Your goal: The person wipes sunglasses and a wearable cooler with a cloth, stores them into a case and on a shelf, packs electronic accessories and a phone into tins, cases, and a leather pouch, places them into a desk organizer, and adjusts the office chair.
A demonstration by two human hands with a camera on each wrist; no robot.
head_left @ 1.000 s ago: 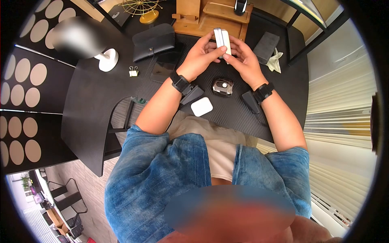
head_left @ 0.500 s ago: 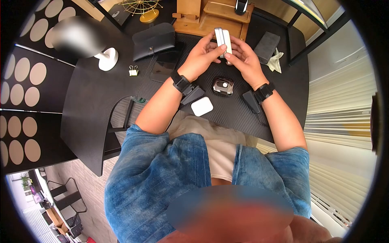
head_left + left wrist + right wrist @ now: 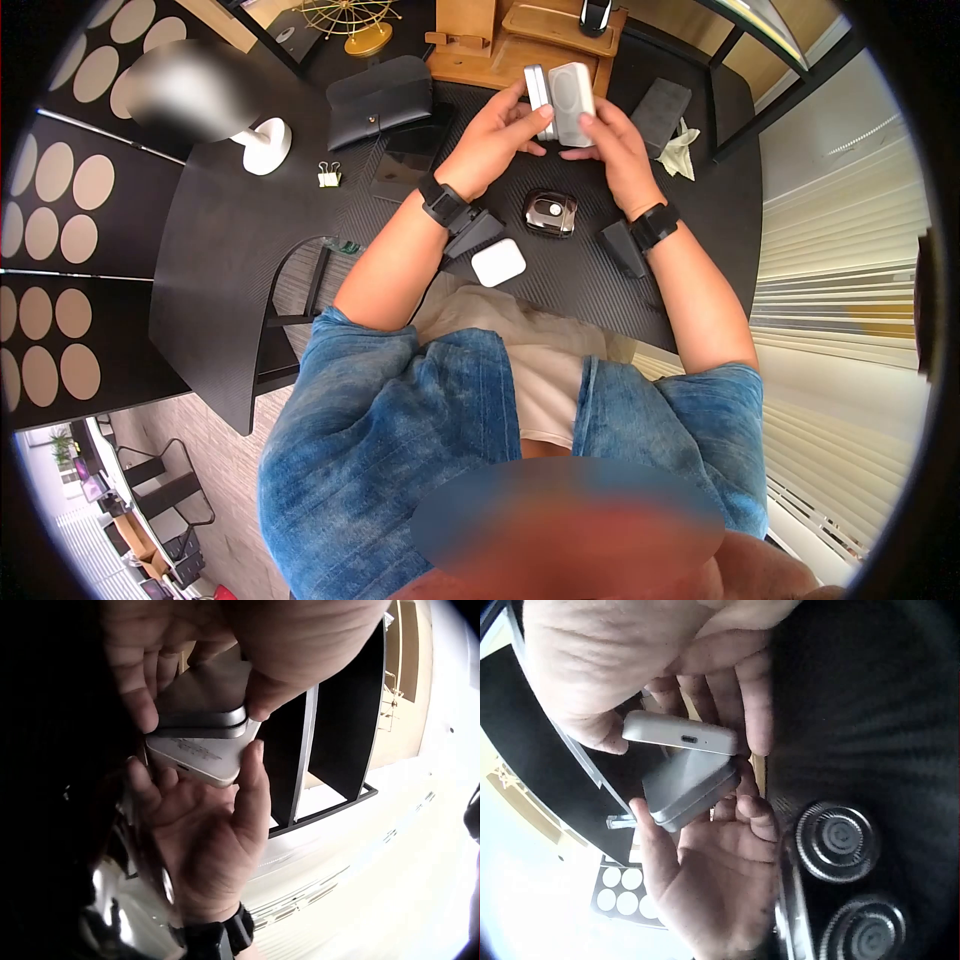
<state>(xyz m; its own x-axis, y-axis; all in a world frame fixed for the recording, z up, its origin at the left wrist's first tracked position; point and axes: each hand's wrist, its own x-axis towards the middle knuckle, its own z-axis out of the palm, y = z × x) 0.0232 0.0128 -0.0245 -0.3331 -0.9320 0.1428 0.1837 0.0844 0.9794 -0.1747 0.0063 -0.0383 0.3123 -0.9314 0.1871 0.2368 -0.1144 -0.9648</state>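
My left hand (image 3: 490, 140) grips a silver-grey slab (image 3: 536, 88) of two stacked layers, thumb on its near side. Just right of it, my right hand (image 3: 622, 152) holds a white magnetic power bank (image 3: 570, 98) with a ring on its face. In the right wrist view the power bank (image 3: 679, 735) shows a small charging port on its end, above the angled grey slab (image 3: 691, 796). Faint print shows on the power bank (image 3: 187, 752) in the left wrist view, where the two things overlap. Both are held up over the desk.
Nearer me on the black desk (image 3: 230, 260) lie a glossy dark device (image 3: 550, 214) and a white rounded case (image 3: 498, 263). Left are a black pouch (image 3: 380, 105), a binder clip (image 3: 329, 175) and a white lamp base (image 3: 268, 148). A dark grey box (image 3: 660, 110) lies right; a wooden organizer (image 3: 550, 75) stands behind.
The power bank has come away from the silver-grey slab to the right, in my right hand, and turned so its ringed face shows. My left hand has barely moved.
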